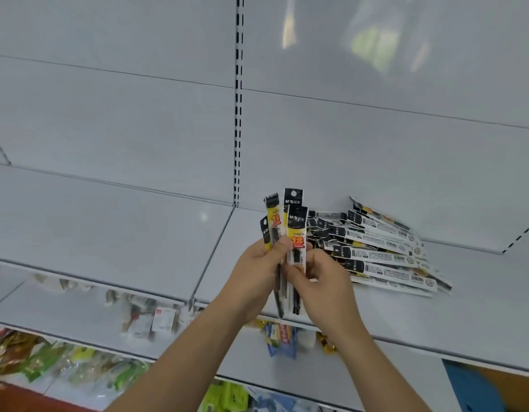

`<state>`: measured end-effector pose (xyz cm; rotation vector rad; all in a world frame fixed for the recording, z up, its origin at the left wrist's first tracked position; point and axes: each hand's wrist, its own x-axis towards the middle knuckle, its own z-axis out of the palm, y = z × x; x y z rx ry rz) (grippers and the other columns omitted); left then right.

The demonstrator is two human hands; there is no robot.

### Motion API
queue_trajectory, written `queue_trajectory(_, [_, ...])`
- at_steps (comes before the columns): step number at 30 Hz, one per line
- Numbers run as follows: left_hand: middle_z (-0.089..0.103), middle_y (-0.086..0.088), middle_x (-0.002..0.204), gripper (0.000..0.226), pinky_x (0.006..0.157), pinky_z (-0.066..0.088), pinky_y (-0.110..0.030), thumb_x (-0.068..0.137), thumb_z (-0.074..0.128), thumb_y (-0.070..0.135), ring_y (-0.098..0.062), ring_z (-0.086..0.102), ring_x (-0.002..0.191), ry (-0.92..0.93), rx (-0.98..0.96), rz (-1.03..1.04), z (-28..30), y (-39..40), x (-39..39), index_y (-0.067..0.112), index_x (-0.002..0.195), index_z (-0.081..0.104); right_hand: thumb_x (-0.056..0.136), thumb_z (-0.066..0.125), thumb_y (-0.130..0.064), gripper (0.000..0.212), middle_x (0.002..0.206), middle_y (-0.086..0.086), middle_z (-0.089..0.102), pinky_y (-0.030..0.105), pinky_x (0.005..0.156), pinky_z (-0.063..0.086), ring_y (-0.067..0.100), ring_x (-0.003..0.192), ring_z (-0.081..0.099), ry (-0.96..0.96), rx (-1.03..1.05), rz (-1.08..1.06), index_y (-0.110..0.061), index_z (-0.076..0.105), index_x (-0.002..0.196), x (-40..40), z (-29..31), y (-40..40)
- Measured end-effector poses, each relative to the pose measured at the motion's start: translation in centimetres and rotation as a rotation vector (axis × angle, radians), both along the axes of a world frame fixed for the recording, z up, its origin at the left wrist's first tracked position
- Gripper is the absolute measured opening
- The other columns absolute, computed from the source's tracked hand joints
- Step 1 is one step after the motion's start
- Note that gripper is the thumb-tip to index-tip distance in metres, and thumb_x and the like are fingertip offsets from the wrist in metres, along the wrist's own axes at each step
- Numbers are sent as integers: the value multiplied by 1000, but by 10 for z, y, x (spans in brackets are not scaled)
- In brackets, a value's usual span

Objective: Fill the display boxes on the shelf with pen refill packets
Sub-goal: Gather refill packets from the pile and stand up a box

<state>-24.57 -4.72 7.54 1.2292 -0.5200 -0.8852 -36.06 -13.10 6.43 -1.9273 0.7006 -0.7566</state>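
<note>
Both my hands hold an upright bunch of pen refill packets (296, 230), narrow clear sleeves with black tops and yellow-red price marks. My left hand (258, 269) grips the bunch from the left, thumb across the front. From the right, my right hand (322, 281) pinches the frontmost packet. Behind them a fanned pile of more refill packets (379, 251) lies flat on the grey shelf (435, 310). No display box is in view.
The shelf back panel (376, 144) and a slotted upright (239, 99) stand behind. A lower shelf (79, 316) carries small packaged goods; colourful packets lie on shelves beneath. A blue object (471, 388) sits at the lower right.
</note>
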Motion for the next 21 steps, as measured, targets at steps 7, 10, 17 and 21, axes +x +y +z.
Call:
queue_trajectory(7, [78,-14,119,28,107,55,-49,108,55,13,-30,73,115,-26,-90,-130,-2,-3,-6,3,132,65,96,75,-31,15,70,0,69,37,60,48,14,61,58,-8,-12,-58,-25,76,82,-11,-4,4])
queue_trajectory(10, [80,-11,109,25,101,58,-48,110,53,17,-27,76,106,-76,-47,-67,-2,-20,-9,7,131,63,102,63,-41,24,76,-8,71,28,63,51,8,71,65,60,-168,-68,-33,75,82,-26,-2,-7])
queue_trajectory(17, [76,-9,87,15,76,61,-44,112,51,21,-25,72,70,-111,70,-39,-1,-59,-4,11,123,54,101,63,-11,30,122,-1,70,36,98,50,24,114,59,437,-609,-311,-17,72,129,-68,-38,-122])
queue_trajectory(21, [69,-13,82,24,64,55,-29,113,49,24,-24,67,65,-139,141,-75,-6,-78,-10,3,105,58,96,68,-17,37,126,-2,66,46,98,52,30,119,53,641,-727,-175,-18,71,132,-72,-46,-174])
